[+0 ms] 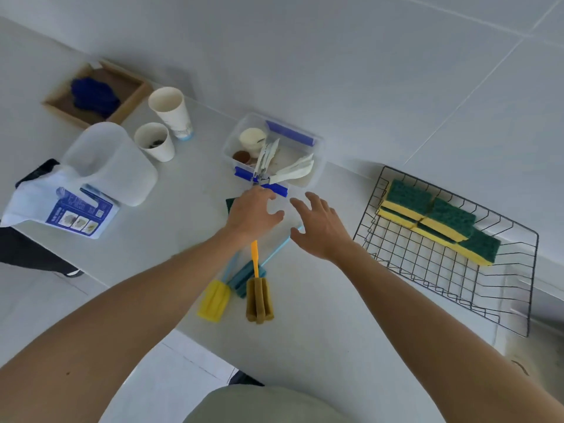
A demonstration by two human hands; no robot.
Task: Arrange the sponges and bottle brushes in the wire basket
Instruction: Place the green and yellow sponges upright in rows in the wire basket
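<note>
A black wire basket (500, 312) stands at the right of the white counter, with several green-and-yellow sponges (439, 221) stacked along its far side. Three bottle brushes lie in the middle: a brown one with an orange handle (259, 300), a yellow one (214, 300) and a teal one (244, 280) with a light blue handle. One green sponge (229, 204) peeks out from under my left hand (251, 213), which hovers with fingers curled and nothing visibly held. My right hand (320, 227) is beside it, fingers spread, empty, above the blue handle's tip.
A clear plastic box with blue clips (317, 166) holds tongs and small items just beyond my hands. Two paper cups (169, 112), a clear jug (113, 163), a printed bag (61, 206) and a wooden tray (131, 100) with a blue cloth stand at the left.
</note>
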